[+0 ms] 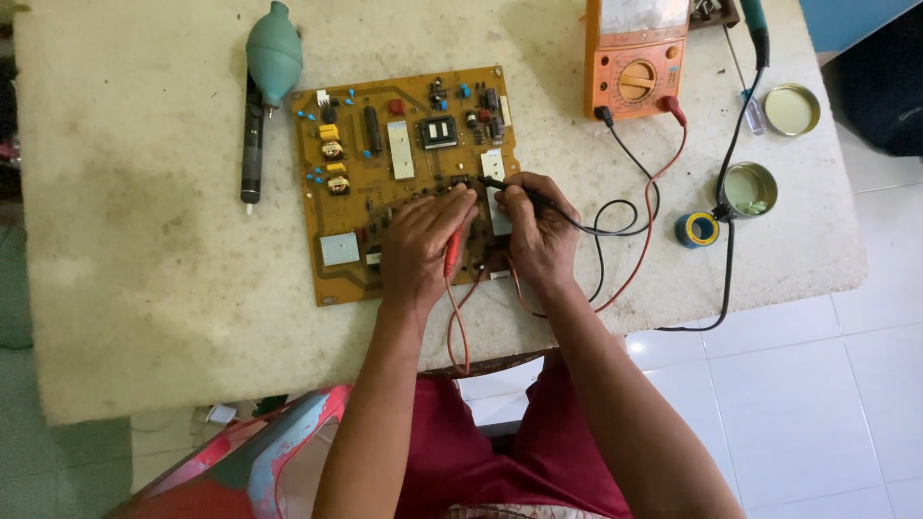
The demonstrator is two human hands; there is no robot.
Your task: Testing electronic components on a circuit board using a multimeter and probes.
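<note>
A worn, pale desk fills most of the frame, with white floor tiles showing at the lower right.

At the centre, the left hand is closed around a red probe, pinched between thumb and fingers with its tip hidden under the fingers against the board. The right hand is closed in a pen grip on a black probe, whose long axis runs from the hand up and left, the tip resting on the board just above the left hand's fingertips. Both hands lie side by side, nearly touching, over the lower right part of a yellow-brown circuit board. The board lies flat on the desk at mid-frame, directly under and ahead of the hands, most of it stretching to the upper left; the left hand is nearer that bare stretch.

A red lead and a black lead loop from the hands to an orange multimeter at the upper right. Right of it lie a soldering iron, an open round tin, its lid and a small spool of solder. At the upper left, beside the board, lie a teal rubber blower and a dark suction pump.
</note>
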